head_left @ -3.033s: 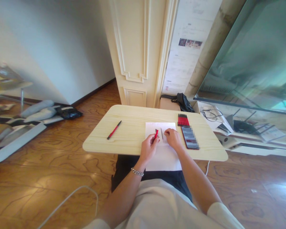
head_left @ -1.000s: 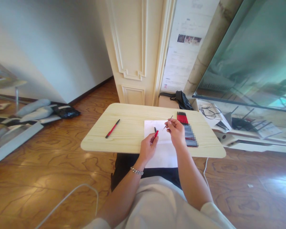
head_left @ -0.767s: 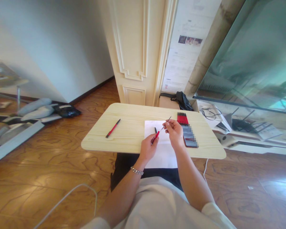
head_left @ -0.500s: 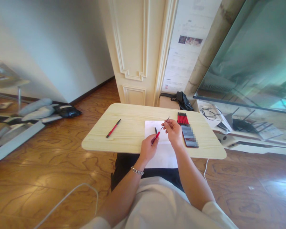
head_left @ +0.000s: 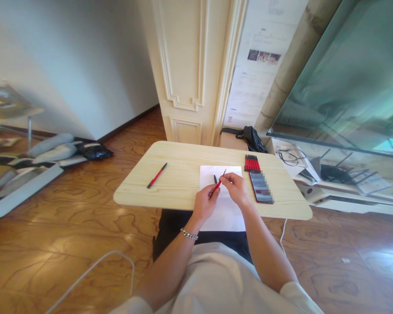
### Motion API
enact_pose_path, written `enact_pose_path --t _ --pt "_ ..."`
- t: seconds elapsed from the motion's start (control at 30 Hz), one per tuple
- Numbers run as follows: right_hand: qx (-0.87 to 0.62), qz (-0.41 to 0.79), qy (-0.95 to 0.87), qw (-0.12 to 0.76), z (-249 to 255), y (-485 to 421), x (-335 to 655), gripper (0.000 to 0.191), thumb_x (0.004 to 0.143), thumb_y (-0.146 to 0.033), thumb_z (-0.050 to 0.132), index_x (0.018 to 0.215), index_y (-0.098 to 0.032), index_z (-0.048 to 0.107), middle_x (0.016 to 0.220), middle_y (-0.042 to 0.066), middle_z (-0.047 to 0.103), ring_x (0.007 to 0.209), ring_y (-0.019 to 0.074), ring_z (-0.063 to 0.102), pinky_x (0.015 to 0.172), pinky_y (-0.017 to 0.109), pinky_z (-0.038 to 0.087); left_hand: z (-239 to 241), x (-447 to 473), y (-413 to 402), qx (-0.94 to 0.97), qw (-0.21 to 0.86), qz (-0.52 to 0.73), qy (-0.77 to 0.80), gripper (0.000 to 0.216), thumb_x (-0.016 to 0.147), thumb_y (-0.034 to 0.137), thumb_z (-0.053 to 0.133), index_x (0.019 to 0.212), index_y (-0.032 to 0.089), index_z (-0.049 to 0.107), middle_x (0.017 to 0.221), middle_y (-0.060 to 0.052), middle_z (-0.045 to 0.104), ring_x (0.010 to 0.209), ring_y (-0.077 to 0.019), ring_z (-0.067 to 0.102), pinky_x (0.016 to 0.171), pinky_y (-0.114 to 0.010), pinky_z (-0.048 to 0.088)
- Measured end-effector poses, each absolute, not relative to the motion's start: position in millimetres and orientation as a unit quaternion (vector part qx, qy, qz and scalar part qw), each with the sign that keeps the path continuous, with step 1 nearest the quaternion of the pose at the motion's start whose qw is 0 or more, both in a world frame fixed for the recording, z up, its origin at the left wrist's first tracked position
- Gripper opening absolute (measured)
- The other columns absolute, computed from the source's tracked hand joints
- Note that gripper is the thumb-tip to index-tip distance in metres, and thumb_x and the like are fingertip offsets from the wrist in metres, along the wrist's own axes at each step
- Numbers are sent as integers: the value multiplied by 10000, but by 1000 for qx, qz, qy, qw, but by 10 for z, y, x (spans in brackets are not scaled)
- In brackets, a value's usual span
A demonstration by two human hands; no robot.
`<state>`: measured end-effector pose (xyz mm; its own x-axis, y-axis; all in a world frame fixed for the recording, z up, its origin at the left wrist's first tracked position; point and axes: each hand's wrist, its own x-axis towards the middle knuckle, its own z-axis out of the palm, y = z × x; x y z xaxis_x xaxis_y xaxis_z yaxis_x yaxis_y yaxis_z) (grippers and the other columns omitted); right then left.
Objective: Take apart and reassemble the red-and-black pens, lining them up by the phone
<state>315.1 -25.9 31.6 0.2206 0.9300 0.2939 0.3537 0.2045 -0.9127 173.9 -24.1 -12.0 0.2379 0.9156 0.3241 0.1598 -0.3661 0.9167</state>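
My left hand [head_left: 204,205] is closed around the red barrel of a pen [head_left: 218,185], which slants up and to the right. Close against the barrel's upper end, my right hand [head_left: 237,189] pinches a thin pen refill [head_left: 224,172], whose dark end sticks up past the fingers. How far the refill sits inside the barrel is hidden by my fingertips. Beneath both hands lies a white sheet of paper [head_left: 227,216]. On it, just behind the barrel, rests a small black pen part [head_left: 215,179].
A red and black pen [head_left: 157,175] lies on the left of the pale wooden table [head_left: 180,163]. To the right, several red pens [head_left: 252,163] lie in a row above a phone [head_left: 260,187]. A black bag [head_left: 251,138] sits behind the table.
My right hand has come down and left toward my left hand. Less of the refill shows above the barrel, and the gap between the two hands has closed.
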Motion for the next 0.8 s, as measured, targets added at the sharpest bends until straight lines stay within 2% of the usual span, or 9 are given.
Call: enact_pose_path --t 0.2,0.37,0.47,0.53,0.67,0.8 --pt "-570 272 -556 540 281 -259 3141 245 776 -405 605 798 -169 669 785 54 686 729 174 615 705 297 479 -134 1747 -235 665 417 483 388 320 878 409 514 1070 201 661 1003 -67 703 881 -199 656 823 -319 507" --pt "-553 300 -566 532 262 -250 3212 243 748 -415 639 769 -174 656 746 37 675 703 160 604 664 277 465 -127 1739 -240 655 430 484 389 334 875 433 513 1069 202 657 952 -58 705 863 -197 658 807 -312 510" --pt "-545 349 -582 492 225 -145 3321 294 776 -421 602 914 -172 674 807 47 692 720 161 612 632 266 462 -132 1739 -234 634 454 492 388 346 873 447 514 1068 192 643 932 -59 706 855 -195 666 802 -309 513" --pt "-586 322 -574 473 174 -27 3378 306 792 -400 577 966 -169 677 849 58 703 751 169 624 651 272 468 -143 1744 -225 613 474 502 384 351 875 452 510 1073 187 627 940 -65 705 866 -194 672 807 -311 515" --pt "-678 209 -604 363 68 208 3378 181 781 -304 589 854 -204 721 895 48 721 844 183 642 777 283 454 -167 1752 -202 586 495 516 380 363 871 465 513 1072 178 611 941 -79 705 876 -199 682 811 -319 523" --pt "-708 170 -631 269 46 330 3308 172 787 -286 586 845 -228 738 903 52 727 873 201 648 778 278 442 -177 1751 -182 582 491 524 382 377 871 476 510 1064 168 607 943 -89 705 884 -201 684 815 -321 527"
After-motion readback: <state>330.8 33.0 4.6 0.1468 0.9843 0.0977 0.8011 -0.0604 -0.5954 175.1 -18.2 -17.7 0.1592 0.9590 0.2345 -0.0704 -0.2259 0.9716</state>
